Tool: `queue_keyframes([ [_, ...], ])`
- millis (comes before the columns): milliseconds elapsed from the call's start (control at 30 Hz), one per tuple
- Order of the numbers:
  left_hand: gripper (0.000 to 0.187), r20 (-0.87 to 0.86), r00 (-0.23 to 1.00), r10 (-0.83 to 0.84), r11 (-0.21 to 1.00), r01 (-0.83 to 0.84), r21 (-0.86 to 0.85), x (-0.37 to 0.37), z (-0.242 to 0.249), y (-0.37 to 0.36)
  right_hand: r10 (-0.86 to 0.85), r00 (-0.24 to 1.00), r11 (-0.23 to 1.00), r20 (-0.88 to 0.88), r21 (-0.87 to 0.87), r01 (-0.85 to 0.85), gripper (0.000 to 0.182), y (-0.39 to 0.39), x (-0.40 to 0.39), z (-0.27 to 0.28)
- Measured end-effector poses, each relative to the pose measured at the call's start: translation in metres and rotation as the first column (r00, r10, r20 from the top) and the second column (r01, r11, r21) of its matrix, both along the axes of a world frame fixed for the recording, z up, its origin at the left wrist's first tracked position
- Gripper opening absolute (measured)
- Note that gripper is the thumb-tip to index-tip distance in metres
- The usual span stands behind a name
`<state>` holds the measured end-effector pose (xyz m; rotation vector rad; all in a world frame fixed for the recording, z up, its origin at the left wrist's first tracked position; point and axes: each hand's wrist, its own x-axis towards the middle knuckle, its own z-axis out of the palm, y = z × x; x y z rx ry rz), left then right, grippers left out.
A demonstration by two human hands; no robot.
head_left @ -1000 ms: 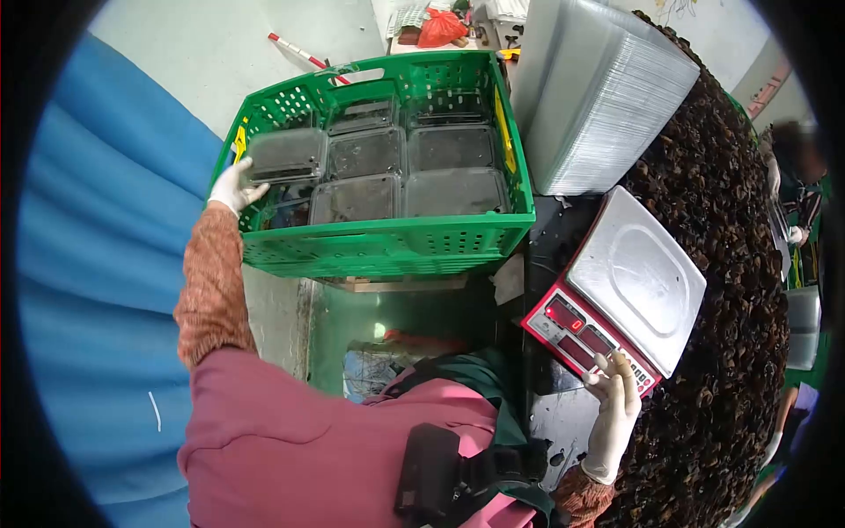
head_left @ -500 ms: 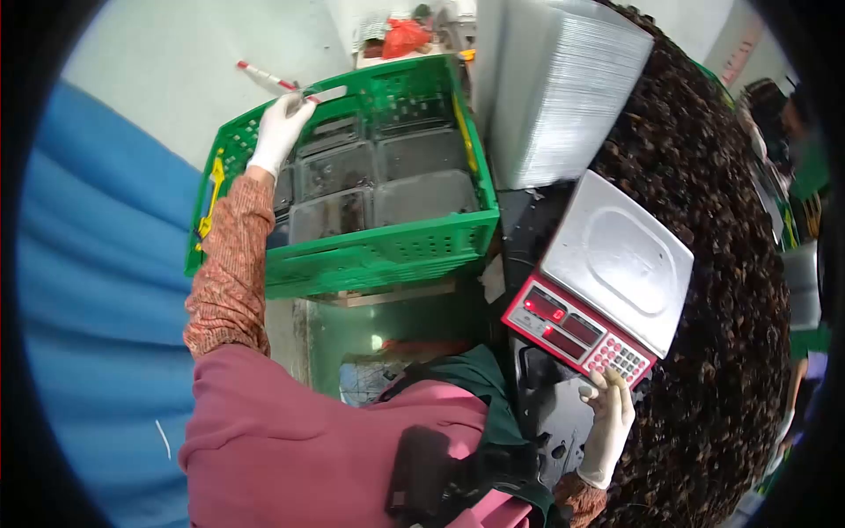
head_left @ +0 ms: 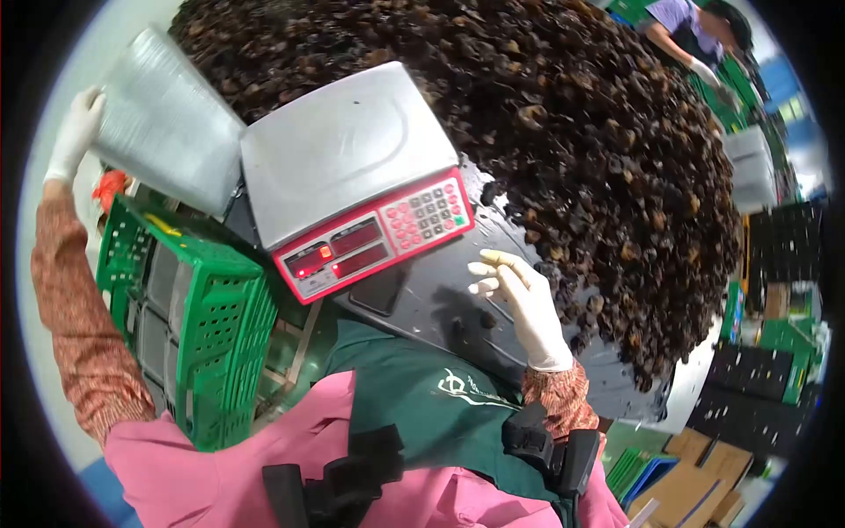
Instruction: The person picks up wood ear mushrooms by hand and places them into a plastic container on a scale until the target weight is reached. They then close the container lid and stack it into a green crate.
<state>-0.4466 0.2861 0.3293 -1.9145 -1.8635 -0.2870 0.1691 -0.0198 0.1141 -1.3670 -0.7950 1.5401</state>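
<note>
My left hand [head_left: 77, 132], in a white glove, is at the upper left beside the tall stack of clear plastic containers [head_left: 167, 123]; its fingers touch or nearly touch the stack's edge and are partly hidden. My right hand [head_left: 510, 295], also gloved, hovers over the dark table [head_left: 422, 299] with its fingers apart and nothing in them. Between the hands stands a red scale [head_left: 378, 233] with a bare silver pan [head_left: 348, 145] and lit red digits. Behind it spreads a large heap of dark brown, wet-looking pieces [head_left: 581, 150].
Green crates [head_left: 216, 343] stand at the lower left, the top one holding clear containers. A co-worker [head_left: 695, 44] in gloves is at the upper right, near green crates. Black crates [head_left: 748, 378] and cardboard [head_left: 687, 493] lie at the right.
The view has swung right, towards the heap. My left hand has left the green crate and the red-and-white pen there for the container stack. My right hand has drawn away from the scale's keypad.
</note>
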Motion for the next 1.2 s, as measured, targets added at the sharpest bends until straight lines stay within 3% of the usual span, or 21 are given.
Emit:
queue_keyframes([
  [133, 0.039, 0.104, 0.993, 0.063, 0.997, -0.066, 0.032, -0.043, 0.008, 0.017, -0.131, 0.991, 0.991, 0.014, 0.039, 0.131, 0.039, -0.026, 0.037, -0.024],
  [233, 0.035, 0.325, 0.945, -0.035, 0.982, -0.029, 0.189, -0.022, 0.014, -0.002, -0.241, 0.970, 0.966, -0.036, 0.089, 0.243, 0.042, -0.039, 0.052, -0.028],
  [333, 0.031, 0.590, 0.759, -0.275, 0.929, 0.050, 0.368, 0.048, 0.021, -0.042, -0.345, 0.939, 0.927, -0.009, 0.157, 0.342, 0.046, -0.050, 0.069, -0.040],
  [433, 0.028, 0.720, 0.556, -0.415, 0.906, 0.176, 0.386, 0.153, -0.002, -0.102, -0.477, 0.876, 0.873, 0.075, 0.157, 0.462, 0.050, -0.064, 0.089, -0.042],
  [500, 0.025, 0.696, 0.539, -0.475, 0.874, 0.380, 0.303, 0.239, -0.048, -0.143, -0.542, 0.835, 0.836, 0.092, 0.159, 0.525, 0.049, -0.075, 0.098, -0.042],
  [567, 0.023, 0.478, 0.671, -0.566, 0.788, 0.612, 0.073, 0.272, -0.088, -0.155, -0.575, 0.808, 0.815, 0.125, 0.172, 0.554, 0.047, -0.087, 0.101, -0.039],
  [633, 0.016, 0.473, 0.666, -0.577, 0.746, 0.665, -0.028, 0.306, -0.131, -0.162, -0.583, 0.787, 0.812, 0.202, 0.152, 0.563, 0.043, -0.101, 0.102, -0.039],
  [733, 0.023, 0.440, 0.715, -0.543, 0.713, 0.669, -0.207, 0.306, -0.189, -0.162, -0.590, 0.771, 0.806, 0.240, 0.121, 0.579, 0.040, -0.126, 0.107, -0.045],
  [800, 0.031, 0.149, 0.702, -0.697, 0.693, 0.712, -0.113, 0.322, -0.192, -0.173, -0.601, 0.751, 0.796, 0.273, 0.116, 0.595, 0.038, -0.141, 0.110, -0.047],
  [833, 0.041, 0.129, 0.728, -0.673, 0.723, 0.685, -0.094, 0.334, -0.185, -0.179, -0.611, 0.736, 0.787, 0.290, 0.118, 0.606, 0.038, -0.147, 0.110, -0.048],
  [900, 0.045, 0.299, 0.613, -0.731, 0.615, 0.782, -0.100, 0.355, -0.176, -0.198, -0.644, 0.706, 0.757, 0.293, 0.113, 0.644, 0.034, -0.154, 0.105, -0.047],
  [933, 0.047, 0.380, 0.553, -0.742, 0.564, 0.821, -0.093, 0.368, -0.177, -0.209, -0.605, 0.720, 0.785, 0.342, 0.106, 0.610, 0.033, -0.152, 0.101, -0.048],
  [1000, 0.049, 0.593, 0.451, -0.666, 0.379, 0.891, -0.252, 0.398, -0.197, -0.239, -0.517, 0.738, 0.840, 0.435, 0.090, 0.535, 0.030, -0.146, 0.088, -0.046],
  [1033, 0.047, 0.642, 0.439, -0.629, 0.352, 0.897, -0.269, 0.411, -0.217, -0.254, -0.453, 0.773, 0.871, 0.444, 0.034, 0.490, 0.027, -0.134, 0.074, -0.040],
  [1100, 0.043, 0.740, 0.427, -0.520, 0.303, 0.902, -0.307, 0.432, -0.251, -0.281, -0.256, 0.771, 0.964, 0.583, 0.098, 0.246, 0.029, -0.118, 0.046, -0.050],
  [1133, 0.041, 0.788, 0.427, -0.444, 0.283, 0.901, -0.329, 0.437, -0.264, -0.290, -0.191, 0.738, 0.981, 0.647, 0.139, 0.132, 0.031, -0.110, 0.031, -0.055],
  [1167, 0.040, 0.758, 0.453, -0.469, 0.275, 0.891, -0.362, 0.437, -0.278, -0.294, -0.205, 0.674, 0.970, 0.710, 0.241, 0.042, 0.036, -0.100, 0.018, -0.060],
  [1200, 0.039, 0.726, 0.478, -0.494, 0.272, 0.879, -0.393, 0.437, -0.292, -0.297, -0.225, 0.527, 0.951, 0.820, 0.303, -0.066, 0.037, -0.093, 0.009, -0.077],
])
